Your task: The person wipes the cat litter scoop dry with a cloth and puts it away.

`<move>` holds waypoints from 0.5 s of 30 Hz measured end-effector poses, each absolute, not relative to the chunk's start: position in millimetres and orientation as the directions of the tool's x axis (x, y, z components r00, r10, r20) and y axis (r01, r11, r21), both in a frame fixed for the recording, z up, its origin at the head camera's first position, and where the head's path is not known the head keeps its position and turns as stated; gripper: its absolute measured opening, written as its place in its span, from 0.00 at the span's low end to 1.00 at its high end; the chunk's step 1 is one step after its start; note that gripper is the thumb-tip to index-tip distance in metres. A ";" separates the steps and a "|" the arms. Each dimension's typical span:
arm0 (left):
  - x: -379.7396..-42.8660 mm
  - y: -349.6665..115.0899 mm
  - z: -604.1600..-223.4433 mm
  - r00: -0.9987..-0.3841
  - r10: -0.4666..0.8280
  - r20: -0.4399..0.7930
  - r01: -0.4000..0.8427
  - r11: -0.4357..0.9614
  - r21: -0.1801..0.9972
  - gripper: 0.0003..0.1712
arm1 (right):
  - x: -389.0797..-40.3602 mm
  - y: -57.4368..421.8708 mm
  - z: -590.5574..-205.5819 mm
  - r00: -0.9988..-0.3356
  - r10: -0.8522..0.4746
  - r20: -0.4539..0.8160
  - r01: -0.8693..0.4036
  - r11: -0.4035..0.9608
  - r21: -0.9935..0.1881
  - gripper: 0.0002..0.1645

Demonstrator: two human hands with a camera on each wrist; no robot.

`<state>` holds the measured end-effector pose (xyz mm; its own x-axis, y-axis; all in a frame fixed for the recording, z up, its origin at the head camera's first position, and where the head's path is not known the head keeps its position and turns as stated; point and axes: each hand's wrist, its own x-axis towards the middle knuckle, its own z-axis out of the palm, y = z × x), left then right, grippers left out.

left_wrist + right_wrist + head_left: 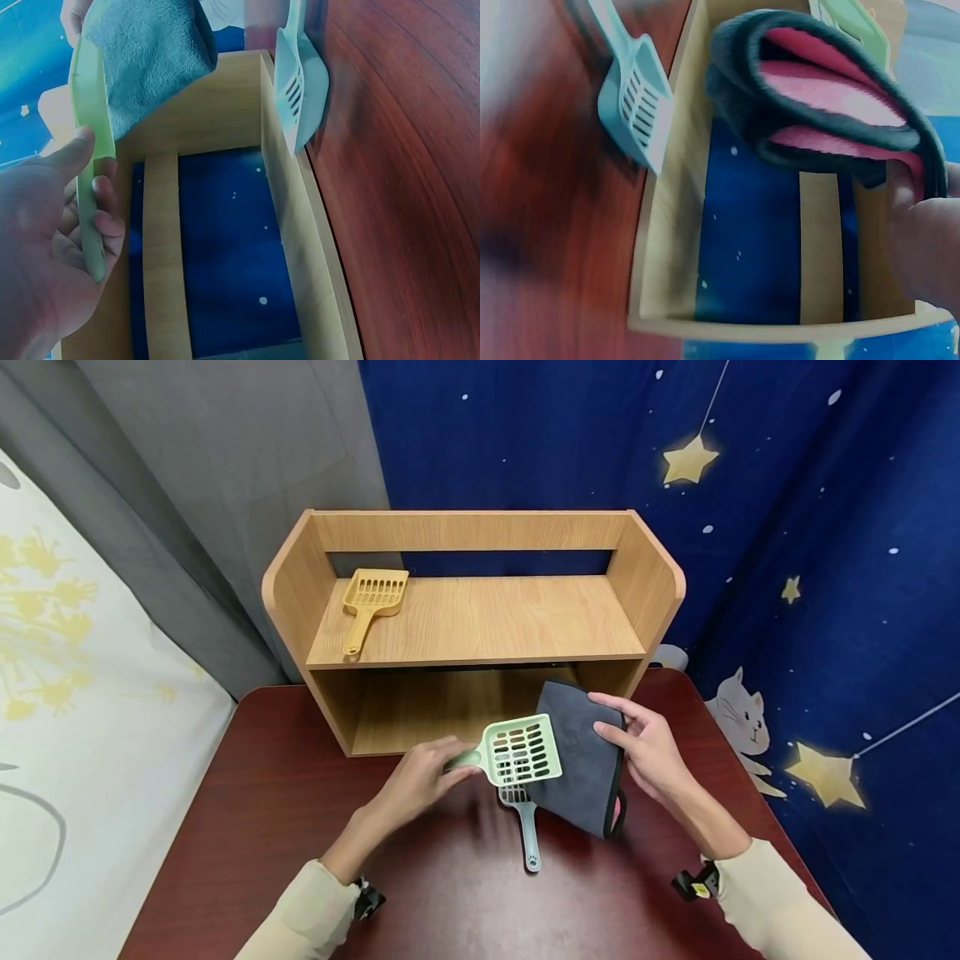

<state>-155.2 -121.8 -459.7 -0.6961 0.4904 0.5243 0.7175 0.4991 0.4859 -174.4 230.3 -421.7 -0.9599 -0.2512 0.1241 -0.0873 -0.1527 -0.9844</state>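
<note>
My left hand [429,777] grips the handle of a green slotted litter scoop [522,750], held up in front of the shelf's lower level. From the right, my right hand [647,745] pinches the edge of a folded dark grey cloth [577,760] with pink inner layers, plain in the right wrist view. The scoop's head overlaps the cloth's left side in the head view; whether they touch, I cannot tell. Below them a blue-grey litter scoop [529,835] lies on the table, its head partly hidden behind the green one. Neither hand touches it.
A two-level wooden shelf [480,618] stands at the back of the dark red table [300,843]. On its upper board, at the left, lies a yellow litter scoop [375,597]. Behind hang grey and blue star-patterned curtains [525,435].
</note>
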 end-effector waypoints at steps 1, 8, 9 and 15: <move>-155.2 -120.7 -459.9 -0.701 0.484 0.523 0.713 0.493 0.499 0.17 | -172.5 227.6 -422.6 -0.961 -0.253 0.108 -0.061 -0.187 -0.980 0.31; -155.1 -108.6 -461.2 -0.698 0.455 0.554 0.717 0.436 0.544 0.20 | -165.0 201.8 -431.1 -0.969 -0.242 0.052 0.024 -0.300 -0.954 0.31; -155.3 -106.6 -461.6 -0.692 0.448 0.566 0.722 0.427 0.545 0.21 | -164.8 197.6 -433.3 -0.969 -0.241 0.046 0.036 -0.322 -0.946 0.31; -154.9 -97.0 -460.4 -0.680 0.429 0.595 0.733 0.375 0.567 0.22 | -160.7 171.9 -449.7 -0.967 -0.255 0.010 0.109 -0.447 -0.888 0.30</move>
